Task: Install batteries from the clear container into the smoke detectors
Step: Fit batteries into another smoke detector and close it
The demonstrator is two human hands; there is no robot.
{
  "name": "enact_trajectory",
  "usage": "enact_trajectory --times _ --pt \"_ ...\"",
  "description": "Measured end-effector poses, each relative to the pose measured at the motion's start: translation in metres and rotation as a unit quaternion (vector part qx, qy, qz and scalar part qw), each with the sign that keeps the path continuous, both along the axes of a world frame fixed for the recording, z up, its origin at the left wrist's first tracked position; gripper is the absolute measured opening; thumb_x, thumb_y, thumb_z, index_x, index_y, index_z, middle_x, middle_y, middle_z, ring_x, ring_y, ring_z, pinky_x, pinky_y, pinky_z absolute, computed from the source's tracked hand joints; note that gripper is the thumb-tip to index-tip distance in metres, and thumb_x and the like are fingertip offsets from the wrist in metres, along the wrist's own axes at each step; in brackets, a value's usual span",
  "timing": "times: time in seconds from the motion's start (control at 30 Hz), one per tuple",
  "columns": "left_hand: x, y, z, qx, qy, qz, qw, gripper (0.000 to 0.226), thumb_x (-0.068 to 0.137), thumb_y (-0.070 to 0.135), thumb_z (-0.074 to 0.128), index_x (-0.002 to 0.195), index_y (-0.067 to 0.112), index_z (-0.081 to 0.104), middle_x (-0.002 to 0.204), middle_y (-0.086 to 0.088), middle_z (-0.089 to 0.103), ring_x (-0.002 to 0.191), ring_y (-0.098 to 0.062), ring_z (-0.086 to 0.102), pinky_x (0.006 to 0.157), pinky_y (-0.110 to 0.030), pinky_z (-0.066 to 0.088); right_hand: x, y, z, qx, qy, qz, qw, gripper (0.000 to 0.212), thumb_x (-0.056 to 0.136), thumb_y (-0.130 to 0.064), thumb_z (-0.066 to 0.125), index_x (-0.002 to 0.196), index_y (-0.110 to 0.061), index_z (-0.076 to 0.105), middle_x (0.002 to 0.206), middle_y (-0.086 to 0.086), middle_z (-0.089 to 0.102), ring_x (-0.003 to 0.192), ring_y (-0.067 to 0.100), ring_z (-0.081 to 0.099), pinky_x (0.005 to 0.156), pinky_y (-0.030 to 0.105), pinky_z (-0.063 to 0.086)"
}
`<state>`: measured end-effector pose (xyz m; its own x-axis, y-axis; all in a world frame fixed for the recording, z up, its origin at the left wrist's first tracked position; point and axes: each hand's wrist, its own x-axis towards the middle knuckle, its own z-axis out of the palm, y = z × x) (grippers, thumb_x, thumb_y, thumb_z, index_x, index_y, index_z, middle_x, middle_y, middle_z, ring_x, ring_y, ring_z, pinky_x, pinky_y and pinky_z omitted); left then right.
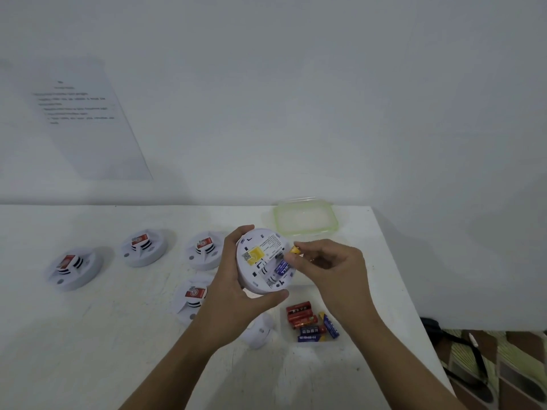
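My left hand (233, 279) grips a white round smoke detector (260, 258) tilted up with its back facing me, showing a yellow label and the open battery bay. A blue battery (281, 267) lies partly in that bay. My right hand (328, 261) pinches a gold-tipped battery (295, 250) at the detector's right edge, fingers touching the blue battery. The clear container (313, 324) below my hands holds several red and blue batteries.
Three more detectors (74, 269) (145, 247) (204, 250) stand at the left of the white table, another (191, 297) sits under my left wrist. A white cover piece (260, 331) lies beside the container. A green-rimmed lid (306, 218) rests by the wall. The table's right edge (414, 306) is close.
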<state>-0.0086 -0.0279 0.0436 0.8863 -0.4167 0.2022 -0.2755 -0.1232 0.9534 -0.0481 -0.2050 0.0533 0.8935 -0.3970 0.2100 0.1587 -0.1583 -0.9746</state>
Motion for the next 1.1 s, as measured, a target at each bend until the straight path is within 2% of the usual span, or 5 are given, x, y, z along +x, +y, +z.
enact_trajectory --times 0.17,0.53,0.8,0.93,1.1 --pt "0.005 0.002 -0.001 0.014 0.002 0.0 1.0 0.097 0.068 0.005 0.091 0.139 0.036 0.034 0.121 0.032 0.056 0.119 0.002 0.058 0.084 -0.014 0.055 0.003 0.008 -0.003 -0.14 -0.009 -0.007 0.99 0.023 0.071 -0.04 0.084 0.089 -0.026 0.082 0.085 -0.018 0.069 0.078 0.006 0.065 0.06 0.016 0.05" --pt "0.013 0.005 0.005 0.046 -0.01 -0.032 0.998 0.096 0.069 0.008 0.091 0.136 0.042 0.032 0.116 0.044 0.05 0.121 0.006 0.054 0.086 -0.013 0.054 0.011 0.005 -0.013 -0.013 0.009 0.014 1.0 0.026 0.06 -0.037 0.087 0.074 -0.016 0.082 0.085 -0.007 0.071 0.082 0.011 0.071 0.062 0.023 0.058" --pt "0.014 0.002 0.011 0.063 -0.031 -0.05 0.996 0.094 0.072 0.011 0.09 0.137 0.04 0.03 0.118 0.04 0.049 0.123 0.003 0.053 0.088 -0.016 0.056 0.008 0.002 -0.017 0.004 0.011 0.034 0.999 0.02 0.067 -0.032 0.086 0.077 -0.015 0.083 0.089 -0.003 0.069 0.089 0.02 0.072 0.071 0.041 0.064" --pt "0.012 -0.001 0.01 0.06 -0.03 -0.042 0.997 0.091 0.072 0.003 0.088 0.133 0.039 0.03 0.11 0.049 0.049 0.116 0.014 0.053 0.079 -0.005 0.05 0.005 0.004 -0.02 -0.02 -0.008 0.066 0.998 0.014 0.078 -0.029 0.082 0.089 -0.022 0.084 0.097 -0.004 0.065 0.096 0.016 0.069 0.077 0.03 0.062" --pt "0.021 0.0 0.009 0.071 -0.033 -0.048 0.996 0.094 0.072 0.004 0.089 0.136 0.037 0.03 0.112 0.042 0.05 0.118 0.01 0.053 0.084 -0.008 0.051 0.007 0.0 -0.018 -0.067 0.016 0.113 0.991 0.023 0.089 -0.047 0.062 0.074 -0.039 0.078 0.106 -0.011 0.062 0.11 0.011 0.062 0.09 0.023 0.053"
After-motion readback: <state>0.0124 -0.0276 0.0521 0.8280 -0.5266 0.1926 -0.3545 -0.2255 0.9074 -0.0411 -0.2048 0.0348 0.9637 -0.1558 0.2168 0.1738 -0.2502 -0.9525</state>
